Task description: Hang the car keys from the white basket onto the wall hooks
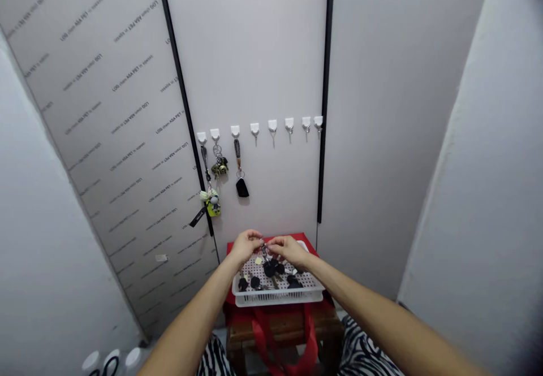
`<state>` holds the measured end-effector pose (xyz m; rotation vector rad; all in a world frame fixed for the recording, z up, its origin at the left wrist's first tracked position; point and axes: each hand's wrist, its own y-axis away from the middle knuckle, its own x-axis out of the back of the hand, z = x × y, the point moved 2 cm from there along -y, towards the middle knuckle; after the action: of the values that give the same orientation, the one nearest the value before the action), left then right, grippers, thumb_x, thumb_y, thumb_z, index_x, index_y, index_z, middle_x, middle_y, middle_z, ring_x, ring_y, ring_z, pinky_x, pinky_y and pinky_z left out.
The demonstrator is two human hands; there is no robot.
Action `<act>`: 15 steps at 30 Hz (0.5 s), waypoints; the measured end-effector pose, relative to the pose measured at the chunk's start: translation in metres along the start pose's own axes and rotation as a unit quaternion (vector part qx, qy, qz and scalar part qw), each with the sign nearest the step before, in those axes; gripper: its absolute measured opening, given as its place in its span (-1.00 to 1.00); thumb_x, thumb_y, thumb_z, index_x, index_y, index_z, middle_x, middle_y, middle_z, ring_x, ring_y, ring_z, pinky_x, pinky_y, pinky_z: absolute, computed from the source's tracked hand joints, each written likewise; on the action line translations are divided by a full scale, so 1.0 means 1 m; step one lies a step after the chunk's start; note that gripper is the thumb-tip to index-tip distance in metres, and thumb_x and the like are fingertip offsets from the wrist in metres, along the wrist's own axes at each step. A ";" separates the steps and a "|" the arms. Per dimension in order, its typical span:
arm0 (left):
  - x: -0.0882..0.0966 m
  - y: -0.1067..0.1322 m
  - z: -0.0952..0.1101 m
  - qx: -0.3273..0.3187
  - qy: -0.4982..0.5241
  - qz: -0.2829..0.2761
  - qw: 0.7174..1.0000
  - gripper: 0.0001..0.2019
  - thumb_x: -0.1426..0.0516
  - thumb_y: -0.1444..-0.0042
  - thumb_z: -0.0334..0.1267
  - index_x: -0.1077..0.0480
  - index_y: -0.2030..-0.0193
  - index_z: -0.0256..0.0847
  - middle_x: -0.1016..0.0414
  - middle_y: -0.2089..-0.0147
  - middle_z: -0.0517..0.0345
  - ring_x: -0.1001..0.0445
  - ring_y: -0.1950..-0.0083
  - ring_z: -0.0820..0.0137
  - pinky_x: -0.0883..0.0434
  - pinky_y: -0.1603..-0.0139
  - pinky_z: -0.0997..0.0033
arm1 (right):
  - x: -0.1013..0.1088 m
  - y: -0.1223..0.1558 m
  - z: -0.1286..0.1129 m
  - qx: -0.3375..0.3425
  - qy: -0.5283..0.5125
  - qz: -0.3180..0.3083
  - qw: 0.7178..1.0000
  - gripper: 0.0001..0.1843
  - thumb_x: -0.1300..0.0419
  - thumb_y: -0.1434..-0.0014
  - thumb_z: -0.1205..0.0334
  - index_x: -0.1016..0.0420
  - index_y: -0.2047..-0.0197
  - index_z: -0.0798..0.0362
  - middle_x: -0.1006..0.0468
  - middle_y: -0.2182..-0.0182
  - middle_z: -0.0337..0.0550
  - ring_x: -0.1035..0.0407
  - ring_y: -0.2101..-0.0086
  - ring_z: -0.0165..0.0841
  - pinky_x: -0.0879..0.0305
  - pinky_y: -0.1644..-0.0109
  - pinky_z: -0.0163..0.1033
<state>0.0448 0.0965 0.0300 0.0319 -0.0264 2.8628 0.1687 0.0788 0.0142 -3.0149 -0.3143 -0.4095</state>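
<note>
My left hand and my right hand meet over a white plastic basket, both with fingers pinched. Between their fingertips is a small metal key ring. Below it hangs a bunch of keys with black heads, close over the basket; I cannot tell whether it touches the basket floor. More black-headed keys lie in the basket, along with a small yellowish tag. The hands partly cover the basket's far side.
The basket stands on a red bag on a wooden stool. Ahead, a row of white hooks lines the wall panel; the left ones carry a plush keychain, a bronze-coloured keychain and a black key fob.
</note>
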 end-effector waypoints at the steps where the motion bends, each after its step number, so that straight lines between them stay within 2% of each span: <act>1: -0.001 0.000 0.005 -0.005 -0.002 -0.004 1.000 -0.89 -0.05 0.30 -0.47 -0.19 0.53 -0.31 -0.18 0.73 0.37 -0.14 0.70 0.66 -0.10 0.61 0.61 | 0.001 0.001 -0.002 -0.002 -0.005 -0.005 1.000 -0.79 -0.03 0.18 0.24 -0.33 0.44 0.16 -0.32 0.61 -0.27 -0.15 0.62 -0.57 -0.02 0.61 -0.46; 4: -0.005 0.001 0.020 -0.020 -0.025 -0.033 0.999 -0.90 -0.02 0.29 -0.52 -0.19 0.55 -0.32 -0.15 0.75 0.38 -0.12 0.72 0.67 -0.08 0.64 0.62 | 0.000 0.003 -0.009 0.010 -0.003 -0.012 1.000 -0.80 -0.03 0.19 0.26 -0.33 0.42 0.14 -0.32 0.59 -0.28 -0.14 0.62 -0.58 -0.04 0.60 -0.45; 9: -0.009 0.002 0.042 -0.061 -0.069 -0.057 0.994 -0.88 0.01 0.28 -0.56 -0.20 0.54 -0.33 -0.14 0.74 0.39 -0.10 0.71 0.68 -0.08 0.64 0.63 | -0.002 0.002 -0.020 0.040 -0.009 0.006 0.999 -0.88 -0.06 0.21 0.26 -0.27 0.57 0.15 -0.24 0.69 -0.35 -0.11 0.66 -0.60 -0.05 0.59 -0.44; 12: -0.007 -0.001 0.051 -0.087 -0.084 -0.013 0.993 -0.87 0.00 0.27 -0.55 -0.20 0.50 -0.33 -0.16 0.70 0.37 -0.13 0.68 0.67 -0.11 0.62 0.63 | 0.002 -0.003 -0.031 0.048 -0.039 0.018 0.998 -0.85 -0.05 0.20 0.22 -0.21 0.59 0.14 -0.23 0.72 -0.37 -0.11 0.69 -0.60 -0.04 0.61 -0.45; 15: -0.003 -0.004 0.058 -0.112 -0.099 0.044 0.988 -0.86 0.00 0.25 -0.52 -0.22 0.45 -0.34 -0.24 0.59 0.28 -0.20 0.59 0.64 -0.19 0.53 0.60 | 0.012 -0.011 -0.053 0.058 -0.071 0.064 0.994 -0.84 -0.02 0.17 0.19 -0.19 0.57 0.14 -0.25 0.71 -0.35 -0.11 0.70 -0.61 -0.02 0.64 -0.46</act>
<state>0.0502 0.0984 0.0883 0.2755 -0.3989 2.9128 0.1643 0.0865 0.0689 -2.9331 -0.1483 -0.1610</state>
